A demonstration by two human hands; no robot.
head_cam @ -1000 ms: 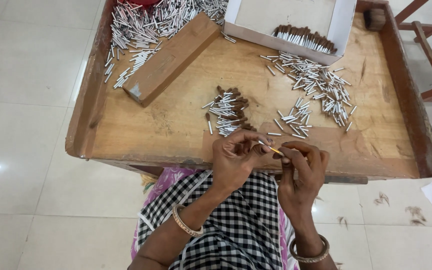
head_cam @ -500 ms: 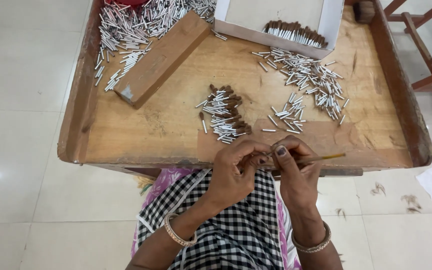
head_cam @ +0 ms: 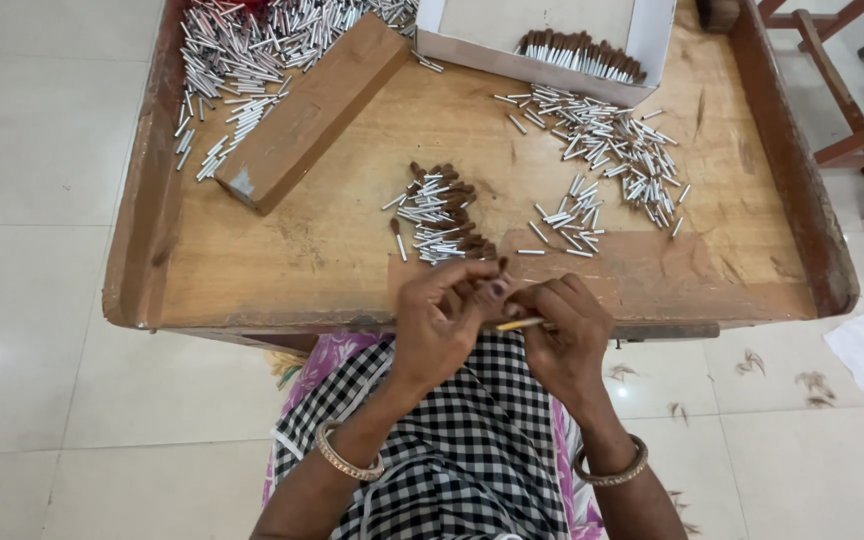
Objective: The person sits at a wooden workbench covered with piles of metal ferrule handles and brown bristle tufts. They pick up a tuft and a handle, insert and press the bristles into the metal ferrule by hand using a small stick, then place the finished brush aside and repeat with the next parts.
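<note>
Pinching a thin yellowish stick point(head_cam: 518, 324) between both hands, just over the near edge of the wooden tray point(head_cam: 752, 250). Left hand point(head_cam: 442, 325) curled nearly closed, fingertips bunched together at the stick's left end; cannot tell whether anything else sits inside that curl. Right hand point(head_cam: 564, 335) folded closed around the stick's right part, fingers wrapped over it and thumb tucked beneath, only a short stretch of stick showing between the two hands. Hands almost touching each other, held above a black-and-white checked cloth point(head_cam: 462, 440) on the lap. A bangle point(head_cam: 347, 462) on the left wrist, another bangle point(head_cam: 612, 470) on the right.

Just beyond the left hand's fingertips, a small heap of brown-tipped silver tubes point(head_cam: 440, 215) lying on the tray. A little beyond the right hand, a looser scatter of plain silver tubes point(head_cam: 564, 215), and farther out beyond that a wider spread of the same tubes point(head_cam: 612, 140). Well beyond both hands, at the tray's far edge, a white cardboard box point(head_cam: 542, 45) with a row of brown-tipped pieces inside. Far off to the left of the left hand, a long wooden block point(head_cam: 312, 110) lying slantwise, with a big pile of silver tubes point(head_cam: 242, 60) behind it. Pale tiled floor point(head_cam: 32, 200) around the tray.
</note>
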